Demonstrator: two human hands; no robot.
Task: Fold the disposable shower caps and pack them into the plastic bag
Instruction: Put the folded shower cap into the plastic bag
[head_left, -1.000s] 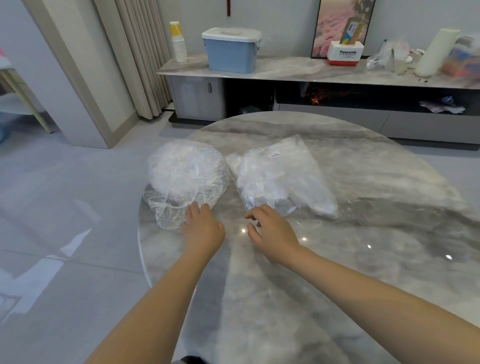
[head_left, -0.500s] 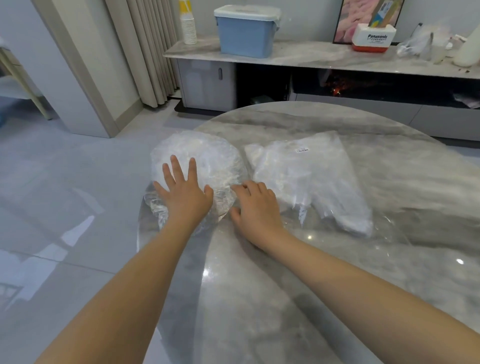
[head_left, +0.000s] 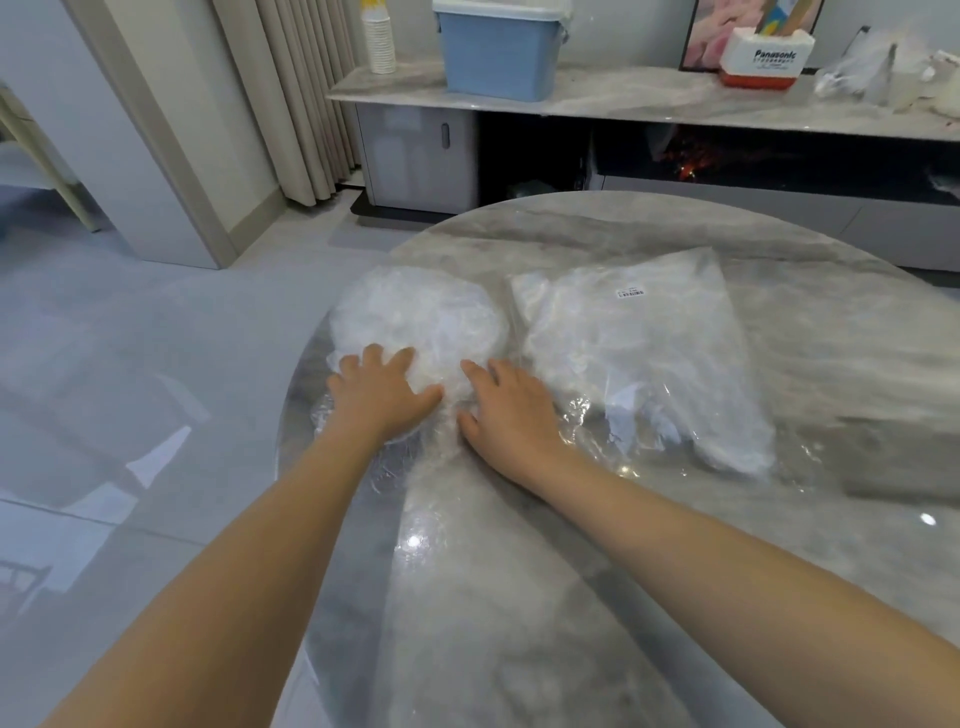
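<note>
Round marble table (head_left: 597, 597), seen from above the person's forearms. A loose heap of clear disposable shower caps (head_left: 421, 322) sits at the table's left edge, crinkled film spilling a little past where the hands rest. Left hand (head_left: 382, 397) lies flat on the near part of the heap, fingers spread and fairly straight, pressing down and not curled round anything. Right hand (head_left: 511, 410) lies palm-down just beside it, fingers extended onto the heap's near-right edge, thumb out toward the left hand; it also grips nothing that I can see. The plastic bag (head_left: 639, 358) lies flat to the right of the heap, touching or nearly touching it, a small barcode label near its far end. It looks partly filled with pale folded material (probably caps already packed, but the film is too cloudy to count or confirm). Its mouth seems to face the person, where loose clear film trails on the marble. Judgement on progress: somewhere in the middle at best. The heap is unfolded, no cap is separated out, and both hands seem to be flattening the pile ahead of a fold. Folding and bagging of this whole heap remain.
</note>
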